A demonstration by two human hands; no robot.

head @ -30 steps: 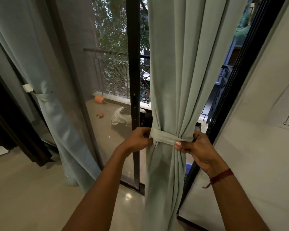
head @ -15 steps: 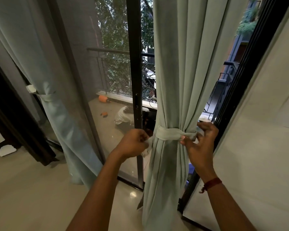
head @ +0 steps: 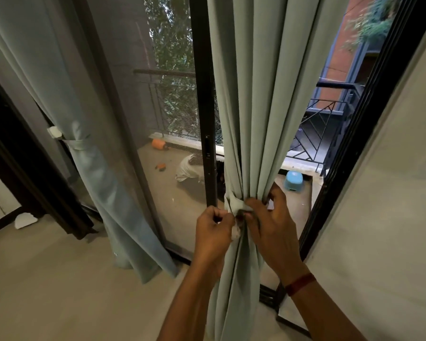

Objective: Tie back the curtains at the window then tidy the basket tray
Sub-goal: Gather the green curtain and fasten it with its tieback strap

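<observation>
A pale green right curtain (head: pixel 261 99) hangs in front of me, gathered at waist height by a matching fabric tie-back (head: pixel 236 205). My left hand (head: pixel 213 230) grips one end of the tie-back, fingers curled into a fist. My right hand (head: pixel 271 222) pinches the other end against the front of the bunched folds. Both hands meet at the middle of the curtain. The left curtain (head: pixel 67 94) is held by its own tie-back (head: pixel 75 143), fixed to a white wall hook (head: pixel 54 132). No basket tray is in view.
A dark sliding door frame (head: pixel 203 94) stands just behind the right curtain. A white wall (head: pixel 384 193) is close on the right. The balcony outside holds an orange object (head: pixel 158 143), a white bundle (head: pixel 188 167) and a blue stool (head: pixel 293 180).
Both hands have come from the sides of the curtain to its front, bringing the tie-back ends together. The view has moved closer and slightly down.
</observation>
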